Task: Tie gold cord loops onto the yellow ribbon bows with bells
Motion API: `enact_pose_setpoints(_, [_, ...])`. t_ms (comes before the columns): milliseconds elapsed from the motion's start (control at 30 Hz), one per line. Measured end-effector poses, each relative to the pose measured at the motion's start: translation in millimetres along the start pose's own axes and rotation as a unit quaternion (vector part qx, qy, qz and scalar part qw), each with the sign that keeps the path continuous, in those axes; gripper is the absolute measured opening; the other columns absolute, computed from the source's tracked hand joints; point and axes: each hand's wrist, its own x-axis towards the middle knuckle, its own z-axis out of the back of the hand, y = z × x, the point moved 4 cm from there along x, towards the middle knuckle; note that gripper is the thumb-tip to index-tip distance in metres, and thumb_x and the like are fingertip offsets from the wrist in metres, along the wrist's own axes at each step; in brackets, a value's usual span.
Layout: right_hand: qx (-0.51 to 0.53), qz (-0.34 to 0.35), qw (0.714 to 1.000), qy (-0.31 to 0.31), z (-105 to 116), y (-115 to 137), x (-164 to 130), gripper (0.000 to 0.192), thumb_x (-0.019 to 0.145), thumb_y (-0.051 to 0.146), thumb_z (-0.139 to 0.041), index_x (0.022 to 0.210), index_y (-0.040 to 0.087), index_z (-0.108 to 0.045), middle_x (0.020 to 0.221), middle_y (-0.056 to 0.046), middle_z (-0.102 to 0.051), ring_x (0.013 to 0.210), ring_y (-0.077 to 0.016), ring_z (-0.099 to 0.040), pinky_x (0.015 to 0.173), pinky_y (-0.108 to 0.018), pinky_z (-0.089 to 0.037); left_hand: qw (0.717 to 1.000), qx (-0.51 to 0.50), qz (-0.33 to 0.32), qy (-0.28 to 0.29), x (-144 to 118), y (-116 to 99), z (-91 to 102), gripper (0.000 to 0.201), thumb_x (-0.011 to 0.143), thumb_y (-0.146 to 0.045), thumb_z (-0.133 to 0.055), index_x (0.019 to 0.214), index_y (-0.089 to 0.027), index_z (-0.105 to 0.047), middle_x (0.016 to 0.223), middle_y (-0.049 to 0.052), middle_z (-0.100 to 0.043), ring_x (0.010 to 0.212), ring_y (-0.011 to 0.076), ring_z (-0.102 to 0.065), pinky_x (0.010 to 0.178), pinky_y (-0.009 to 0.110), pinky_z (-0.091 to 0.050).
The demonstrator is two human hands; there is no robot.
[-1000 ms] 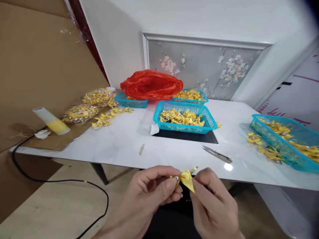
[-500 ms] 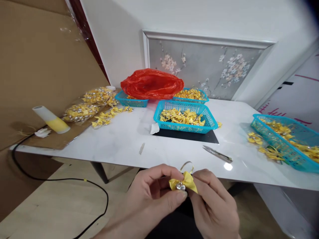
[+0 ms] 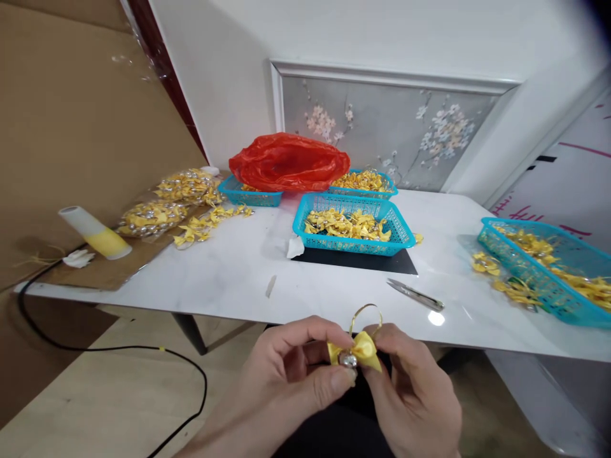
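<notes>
Here, below the near edge of the white table, I pinch a small yellow bow between both hands: my left hand grips its left wing by thumb and fingers, my right hand its right wing (a silver bell hangs at the knot, a gold loop rises above). Scissors lie just beyond; bare tabletop spreads between the blue baskets.
</notes>
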Motion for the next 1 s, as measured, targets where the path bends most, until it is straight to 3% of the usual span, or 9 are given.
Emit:
enact_pose_setpoints(267, [-0.024,-0.014,0.999,-0.016,-3,-1,-4,0.035,0.085,-0.003,-0.055,0.106,0.025,-0.059,0.088,0.002,-0.069,0.082,-0.0091,-0.069,0.076,-0.012,-0.056,0.998,0.06,-0.013,-0.025,2,-4,1.2,0.01,0.075,-0.02,-0.079,0.083,-0.024,-0.074,0.08,-0.002,-0.067,0.078,0.0134,-0.056,0.071,0.02,-0.045])
enact_pose_setpoints(367, [-0.049,0.02,0.999,-0.01,0,3,-1,0.038,0.086,-0.004,-0.053,0.113,0.022,-0.057,0.095,0.0,-0.071,0.087,-0.0091,-0.07,0.082,-0.012,-0.055,0.995,0.091,-0.012,-0.034,5,-7,0.2,0.008,0.076,-0.02,-0.077,0.081,-0.022,-0.071,0.078,-0.003,-0.065,0.076,0.0129,-0.054,0.068,0.019,-0.044])
enact_pose_setpoints(467, [-0.101,0.076,0.991,0.04,4,12,9,0.035,0.087,-0.002,-0.051,0.116,0.017,-0.058,0.1,-0.005,-0.07,0.092,-0.0136,-0.067,0.083,-0.021,-0.056,0.993,0.109,-0.011,-0.043,7,-10,-0.9,0.008,0.077,-0.02,-0.076,0.08,-0.021,-0.068,0.074,-0.003,-0.061,0.071,0.0122,-0.053,0.065,0.02,-0.044])
enact_pose_setpoints(633, [-0.201,0.143,0.969,0.019,10,29,27,0.015,0.085,0.002,-0.065,0.091,0.015,-0.07,0.088,-0.007,-0.064,0.082,-0.0188,-0.06,0.069,-0.032,-0.052,0.973,0.199,-0.091,-0.074,8,-15,-3.7,0.007,0.078,-0.014,-0.067,0.076,-0.021,-0.067,0.076,-0.002,-0.063,0.072,0.0141,-0.057,0.067,0.023,-0.047])
enact_pose_setpoints(800, [-0.214,0.18,0.959,0.035,-6,35,33,0.02,0.085,-0.002,-0.06,0.086,0.015,-0.07,0.08,-0.006,-0.07,0.074,-0.0179,-0.061,0.063,-0.032,-0.049,0.939,0.295,-0.161,-0.078,7,-16,-4.0,0.012,0.078,-0.011,-0.062,0.078,-0.021,-0.066,0.078,-0.001,-0.063,0.072,0.0156,-0.059,0.065,0.025,-0.047])
enact_pose_setpoints(900, [-0.179,0.19,0.965,0.005,-10,39,28,0.02,0.083,-0.002,-0.06,0.083,0.016,-0.068,0.076,-0.006,-0.069,0.075,-0.0198,-0.063,0.06,-0.032,-0.05,0.934,0.313,-0.151,-0.085,9,-14,0.1,0.011,0.077,-0.01,-0.063,0.076,-0.021,-0.065,0.077,0.0,-0.064,0.072,0.0168,-0.059,0.065,0.026,-0.048])
enact_pose_setpoints(1000, [-0.064,0.117,0.991,-0.004,-2,40,22,0.024,0.086,0.001,-0.059,0.09,0.024,-0.065,0.08,-0.003,-0.07,0.079,-0.0212,-0.068,0.061,-0.032,-0.057,0.929,0.315,-0.154,-0.12,12,-16,7.7,0.008,0.078,-0.012,-0.066,0.075,-0.02,-0.065,0.076,0.0,-0.063,0.071,0.0165,-0.058,0.065,0.026,-0.048])
